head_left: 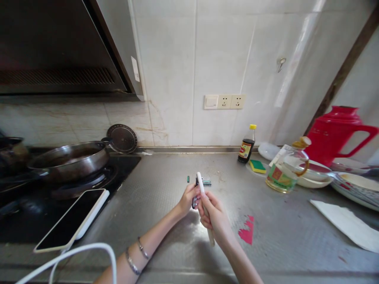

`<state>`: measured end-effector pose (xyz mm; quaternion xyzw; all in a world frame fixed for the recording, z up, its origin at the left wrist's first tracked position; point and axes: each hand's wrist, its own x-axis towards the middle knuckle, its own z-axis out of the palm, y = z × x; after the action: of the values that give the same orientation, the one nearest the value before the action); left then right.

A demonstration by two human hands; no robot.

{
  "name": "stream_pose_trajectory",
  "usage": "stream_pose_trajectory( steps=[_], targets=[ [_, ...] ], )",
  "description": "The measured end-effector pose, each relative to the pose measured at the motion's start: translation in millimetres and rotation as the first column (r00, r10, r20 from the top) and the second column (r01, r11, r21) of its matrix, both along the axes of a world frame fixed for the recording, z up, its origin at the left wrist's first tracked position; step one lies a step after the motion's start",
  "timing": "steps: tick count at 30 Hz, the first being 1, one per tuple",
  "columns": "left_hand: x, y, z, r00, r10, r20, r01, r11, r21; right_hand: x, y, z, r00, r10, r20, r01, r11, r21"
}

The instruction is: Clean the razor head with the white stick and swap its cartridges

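Observation:
Near the middle of the steel counter, my right hand (215, 216) is wrapped round a long white handle-like object (200, 182), which stands tilted with its lower end showing below the hand. My left hand (188, 198) is closed beside it, with its fingers on a small dark object (194, 202) against the white one. What the dark object is cannot be made out. Just behind the hands lie a small green and silver piece (206, 183) and a small green-black piece (188, 179) on the counter.
A phone (72, 221) with a white cable is at the left, by the stove and a steel pan (71, 159). Rightward are a soy sauce bottle (246, 145), a sponge (257, 166), a glass jug (282, 173), bowls, a red thermos (333, 134), white paper (345, 224) and torn pink paper (247, 230).

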<state>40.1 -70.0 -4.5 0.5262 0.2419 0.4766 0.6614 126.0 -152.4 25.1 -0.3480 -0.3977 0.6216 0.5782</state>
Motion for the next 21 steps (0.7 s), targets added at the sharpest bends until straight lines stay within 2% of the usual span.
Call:
stream_pose_trajectory(
  steps=[4, 10, 16, 21],
  targets=[
    [-1.5, -1.2, 2.9, 1.000, -0.019, 0.001, 0.019, 1.000, 0.008, -2.4, -4.9, -3.4, 1.000, 0.025, -0.009, -0.025, 0.999, -0.036],
    [0.7, -2.3, 3.4, 1.000, -0.006, 0.000, 0.006, 0.997, -0.071, 2.2, -1.1, 4.6, 0.998, -0.009, -0.065, 0.008, 1.000, -0.018],
    [0.4, -3.1, 6.6, 0.997, -0.050, 0.058, 0.053, 0.998, -0.044, 1.3, -5.6, 2.5, 0.998, 0.002, -0.063, -0.005, 0.999, -0.046],
    [0.9, -4.9, 8.0, 0.999, -0.035, 0.009, 0.035, 0.998, -0.044, 2.7, -3.0, 5.2, 0.997, -0.003, -0.075, 0.001, 1.000, -0.027]
  ],
)
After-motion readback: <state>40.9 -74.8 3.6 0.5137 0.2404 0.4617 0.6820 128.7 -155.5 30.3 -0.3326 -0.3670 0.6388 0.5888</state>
